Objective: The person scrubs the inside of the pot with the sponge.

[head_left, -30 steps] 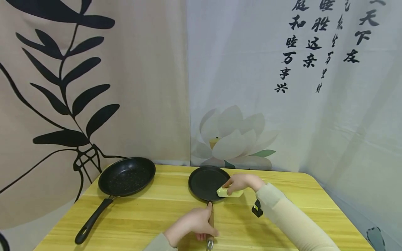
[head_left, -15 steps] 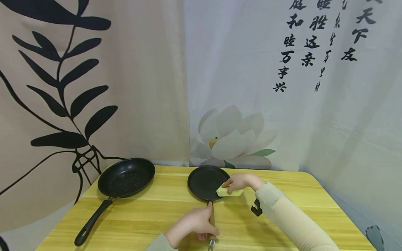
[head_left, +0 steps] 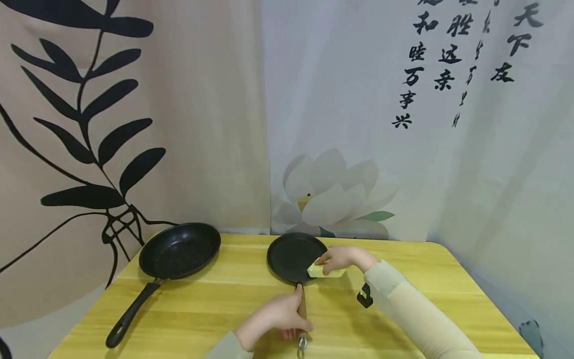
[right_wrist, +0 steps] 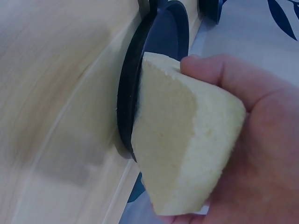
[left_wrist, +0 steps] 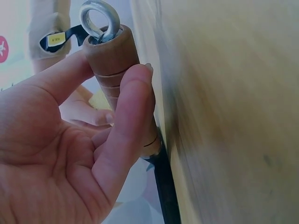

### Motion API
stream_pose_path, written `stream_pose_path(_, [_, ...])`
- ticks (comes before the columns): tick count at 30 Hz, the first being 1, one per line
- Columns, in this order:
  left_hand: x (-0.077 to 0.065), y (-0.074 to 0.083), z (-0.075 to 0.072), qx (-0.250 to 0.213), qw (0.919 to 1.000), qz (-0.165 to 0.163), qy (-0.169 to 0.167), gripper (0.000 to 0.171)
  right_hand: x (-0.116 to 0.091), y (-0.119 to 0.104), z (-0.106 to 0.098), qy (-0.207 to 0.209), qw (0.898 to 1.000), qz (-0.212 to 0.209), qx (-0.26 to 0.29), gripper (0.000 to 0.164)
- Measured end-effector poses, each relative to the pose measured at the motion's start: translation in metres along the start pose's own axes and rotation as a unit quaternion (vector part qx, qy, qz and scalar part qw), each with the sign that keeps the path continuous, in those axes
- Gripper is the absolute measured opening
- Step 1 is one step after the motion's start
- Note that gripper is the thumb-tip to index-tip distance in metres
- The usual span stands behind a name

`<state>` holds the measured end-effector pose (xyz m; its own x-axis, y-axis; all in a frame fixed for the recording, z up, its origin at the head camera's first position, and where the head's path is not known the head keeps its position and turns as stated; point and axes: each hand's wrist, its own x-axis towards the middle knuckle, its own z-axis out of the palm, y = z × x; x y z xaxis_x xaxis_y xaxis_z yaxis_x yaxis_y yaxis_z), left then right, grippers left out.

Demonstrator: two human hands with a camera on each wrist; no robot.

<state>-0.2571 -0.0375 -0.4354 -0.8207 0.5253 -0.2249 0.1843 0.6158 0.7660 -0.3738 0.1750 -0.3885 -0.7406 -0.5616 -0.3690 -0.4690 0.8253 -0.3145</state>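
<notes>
Nothing visibly moved; left hand (head_left: 282, 315) grips wooden handle (left_wrist: 111, 58), crepe pan (head_left: 290, 255) ahead; right hand (head_left: 344, 258) pinches sponge (right_wrist: 168, 133): brace, press evenly.

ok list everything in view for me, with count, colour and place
flat pan: one, black, on the table near the far edge
wooden handle: one, brown, on the flat pan, metal ring at its end
sponge: one, pale yellow, at the flat pan's right edge
deep pan: one, black, at the table's left
table: one, yellow wood-grained, under both pans
cloth backdrop: count unclear, beige and pale grey, behind, with plant, flower and character prints
dark object: one, black, lower left corner, unidentifiable
wrist device: one, black, at the right sleeve
sleeves: two, pale, on both arms
left hand: one, holding the wooden handle
right hand: one, gripping the sponge
</notes>
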Motion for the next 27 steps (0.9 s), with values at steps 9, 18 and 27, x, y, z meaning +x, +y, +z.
stream_pose_path(9, [0.000,0.005,-0.005,0.018,0.9998,0.002,-0.005,0.105,-0.002,0.002,-0.003,0.010,1.000,0.014,0.008,0.047])
stream_pose_path(18, [-0.008,0.007,-0.006,0.038,0.9990,0.010,-0.021,0.105,-0.004,0.002,-0.001,0.002,0.999,-0.009,0.032,0.048])
stream_pose_path(27, [-0.012,0.003,-0.004,0.024,0.9994,0.003,-0.025,0.106,0.003,0.000,0.007,0.010,0.998,-0.047,0.036,0.046])
